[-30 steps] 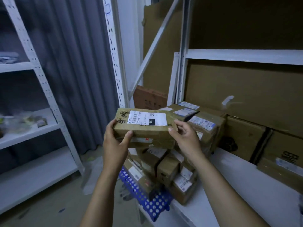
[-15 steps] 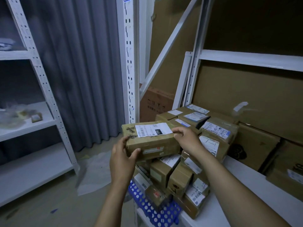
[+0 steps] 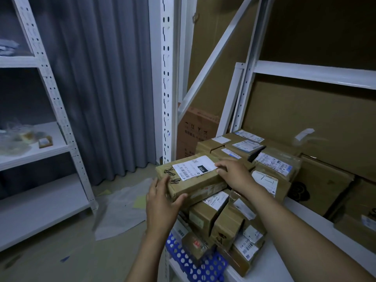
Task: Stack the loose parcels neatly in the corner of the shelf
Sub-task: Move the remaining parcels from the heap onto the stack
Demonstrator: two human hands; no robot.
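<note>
Parcel at the shelf's 9 o'clock edge; open floor beyond
Left hand grips its 7 o'clock corner; right hand clasps its 3 o'clock end

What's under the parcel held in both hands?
Smaller labelled parcels, standing on the white shelf. The held parcel covers their tops, so contact cannot be seen.
</note>
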